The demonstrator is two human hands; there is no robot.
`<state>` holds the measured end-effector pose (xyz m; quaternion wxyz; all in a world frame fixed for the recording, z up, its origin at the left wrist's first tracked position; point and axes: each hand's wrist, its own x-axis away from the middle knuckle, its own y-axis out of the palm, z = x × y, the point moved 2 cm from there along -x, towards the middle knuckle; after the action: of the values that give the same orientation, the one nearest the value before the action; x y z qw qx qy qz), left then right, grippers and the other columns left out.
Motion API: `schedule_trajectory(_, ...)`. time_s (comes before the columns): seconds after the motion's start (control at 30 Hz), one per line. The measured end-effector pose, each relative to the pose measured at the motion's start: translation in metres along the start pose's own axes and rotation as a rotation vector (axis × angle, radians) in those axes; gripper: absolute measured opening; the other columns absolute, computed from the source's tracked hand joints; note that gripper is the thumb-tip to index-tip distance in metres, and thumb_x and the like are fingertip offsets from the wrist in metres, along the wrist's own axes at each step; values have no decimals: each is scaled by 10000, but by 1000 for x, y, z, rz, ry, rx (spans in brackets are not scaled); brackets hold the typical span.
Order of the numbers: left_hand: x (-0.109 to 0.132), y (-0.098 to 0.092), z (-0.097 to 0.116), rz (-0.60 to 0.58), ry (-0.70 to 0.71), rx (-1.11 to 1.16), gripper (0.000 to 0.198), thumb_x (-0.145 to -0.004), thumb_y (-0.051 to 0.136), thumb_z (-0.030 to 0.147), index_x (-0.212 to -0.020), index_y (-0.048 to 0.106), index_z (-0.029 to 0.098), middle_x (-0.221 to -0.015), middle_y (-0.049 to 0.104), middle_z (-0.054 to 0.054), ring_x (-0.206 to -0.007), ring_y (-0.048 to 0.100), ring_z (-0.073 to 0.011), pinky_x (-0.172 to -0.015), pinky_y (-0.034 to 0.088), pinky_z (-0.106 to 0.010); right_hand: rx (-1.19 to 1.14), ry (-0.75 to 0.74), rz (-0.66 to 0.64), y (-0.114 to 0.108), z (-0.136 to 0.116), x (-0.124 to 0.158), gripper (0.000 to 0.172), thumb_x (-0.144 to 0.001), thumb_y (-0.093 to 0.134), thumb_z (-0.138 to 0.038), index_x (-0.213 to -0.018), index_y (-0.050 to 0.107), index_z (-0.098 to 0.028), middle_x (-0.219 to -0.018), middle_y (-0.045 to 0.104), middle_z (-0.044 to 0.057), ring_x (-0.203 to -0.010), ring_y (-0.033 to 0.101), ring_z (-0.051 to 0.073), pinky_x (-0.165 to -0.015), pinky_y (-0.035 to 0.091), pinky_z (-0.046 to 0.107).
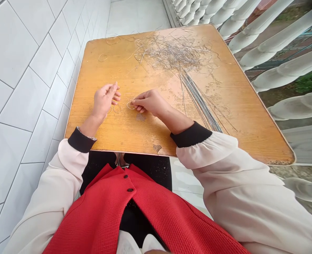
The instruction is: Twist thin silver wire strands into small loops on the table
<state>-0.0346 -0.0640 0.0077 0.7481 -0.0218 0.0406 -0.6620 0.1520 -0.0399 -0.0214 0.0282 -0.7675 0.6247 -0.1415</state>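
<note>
My right hand (148, 102) pinches a thin wire ring (128, 106) between thumb and fingertips, low over the wooden table (92, 74). To its left, my left hand (105, 100) is raised above the tabletop with loosely curled fingers a little apart; I see nothing held in it. Another wire ring (118, 109) lies on the wood just below the left fingers. Part of one more loop shows beside that wrist, mostly hidden.
A tangled heap of thin wire (175, 53) covers the far side of the table. A bundle of straight wires (200, 100) runs from it toward my right forearm. A single loop (102, 58) lies at far left. A tiled wall (39, 95) stands left, a white balustrade (272, 46) right.
</note>
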Motion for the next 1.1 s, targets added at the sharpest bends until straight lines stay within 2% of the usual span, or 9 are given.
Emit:
schedule_trajectory(0.17,-2,0,1,16,9,6,327,-1046,650,428,-864,684,159,-735,688,7,-606,642,-48,-549,456,-144,253,1,28,6,0,1,291,-832,835,-68,-595,689,-150,-515,626,13,-444,543,93,-478,470,237)
schedule_trajectory(0.3,-1,1,0,11,-6,-21,315,-1050,648,403,-850,680,162,-726,690,13,-609,647,-49,-555,455,-140,339,-92,39,8,0,1,298,-817,829,-111,-574,671,-182,-516,612,14,-507,575,145,-613,529,320)
schedule_trajectory(0.4,-2,0,0,11,1,-19,307,-1042,661,395,-839,680,165,-728,690,14,-605,644,-47,-554,458,-144,431,-192,85,7,1,1,269,-816,802,-138,-587,679,-209,-520,592,27,-636,642,222,-746,554,397)
schedule_trajectory(0.53,-4,-2,-1,20,17,1,294,-1031,680,405,-856,689,169,-727,686,18,-600,641,-43,-544,458,-145,515,-292,138,1,1,5,198,-814,813,-203,-646,711,-229,-664,673,85,-853,698,307,-882,540,466)
schedule_trajectory(0.67,-4,-3,0,59,34,25,292,-1023,687,434,-897,703,171,-757,704,11,-621,657,-48,-559,467,-155,584,-351,95,-3,-1,9,172,-822,722,-125,-694,749,-238,-715,728,82,-857,707,295,-879,545,450)
schedule_trajectory(0.8,-2,-5,3,98,38,42,255,-1042,662,383,-901,703,175,-769,713,14,-608,640,-38,-569,465,-151,671,-323,5,4,-2,14,170,-769,722,-83,-689,759,-228,-725,745,72,-810,714,282,-822,537,422)
schedule_trajectory(0.9,2,-6,6,93,60,67,227,-1036,667,356,-887,699,188,-770,726,13,-609,636,-41,-572,475,-153,685,-320,26,8,-11,21,164,-778,707,-80,-714,765,-219,-760,766,72,-797,711,264,-805,538,402)
schedule_trajectory(1.0,4,-8,6,111,86,107,216,-1011,694,366,-868,696,205,-762,732,10,-604,641,-51,-568,483,-168,627,-320,81,-6,-26,24,197,-805,682,-75,-691,746,-223,-741,760,59,-784,710,243,-827,552,399)
schedule_trajectory(1.1,5,-9,4,95,76,142,204,-1002,690,342,-854,706,203,-753,731,7,-584,636,-54,-560,484,-180,546,-332,150,-50,-41,7,230,-787,715,-71,-640,715,-248,-696,726,57,-883,723,277,-899,556,428)
